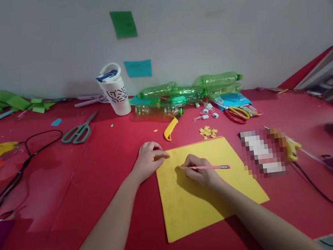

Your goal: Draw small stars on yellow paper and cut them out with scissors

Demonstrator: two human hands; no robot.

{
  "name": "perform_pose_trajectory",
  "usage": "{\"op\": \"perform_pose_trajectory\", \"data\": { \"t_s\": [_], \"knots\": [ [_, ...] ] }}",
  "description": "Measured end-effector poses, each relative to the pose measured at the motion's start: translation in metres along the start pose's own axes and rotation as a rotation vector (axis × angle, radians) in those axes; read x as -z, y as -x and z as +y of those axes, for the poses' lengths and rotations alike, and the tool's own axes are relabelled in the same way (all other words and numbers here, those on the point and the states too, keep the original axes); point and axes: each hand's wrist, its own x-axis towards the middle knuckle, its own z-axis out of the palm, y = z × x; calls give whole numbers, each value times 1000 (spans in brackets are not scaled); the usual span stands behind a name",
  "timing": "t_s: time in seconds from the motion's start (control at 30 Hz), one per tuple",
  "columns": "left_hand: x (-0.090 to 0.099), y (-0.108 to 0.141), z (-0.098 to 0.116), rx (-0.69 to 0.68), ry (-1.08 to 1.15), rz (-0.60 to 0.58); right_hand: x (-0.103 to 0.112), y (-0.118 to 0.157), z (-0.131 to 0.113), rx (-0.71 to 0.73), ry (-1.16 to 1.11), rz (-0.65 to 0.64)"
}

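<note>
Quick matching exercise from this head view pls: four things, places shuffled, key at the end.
Things
1. pencil
2. scissors with grey handles
3. small yellow stars
4. white cup

Places
A. in a cluster just beyond the far edge of the yellow paper
B. standing in front of the pale wall
C. gripped in the right hand
D. lying on the red table, left of the cup

Pairs: 1-C, 2-D, 3-A, 4-B
</note>
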Motion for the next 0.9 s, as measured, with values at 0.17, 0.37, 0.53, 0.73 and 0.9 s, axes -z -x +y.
{"op": "perform_pose_trajectory", "data": {
  "t_s": [0.17, 0.37, 0.53, 0.73, 0.9],
  "knots": [
    [0, -1, 0, 3, 6, -3, -1, 0, 0, -11, 10, 16],
    [1, 0, 0, 12, 7, -9, -2, 1, 0, -18, 39, 73],
    [1, 0, 1, 23, 15, -19, -2, 2, 0, -38, 44, 111],
    [0, 0, -1, 18, 9, -17, -2, 3, 0, -55, 48, 153],
    [1, 0, 0, 16, 9, -16, -3, 2, 2, -51, 32, 176]
  ]
}}
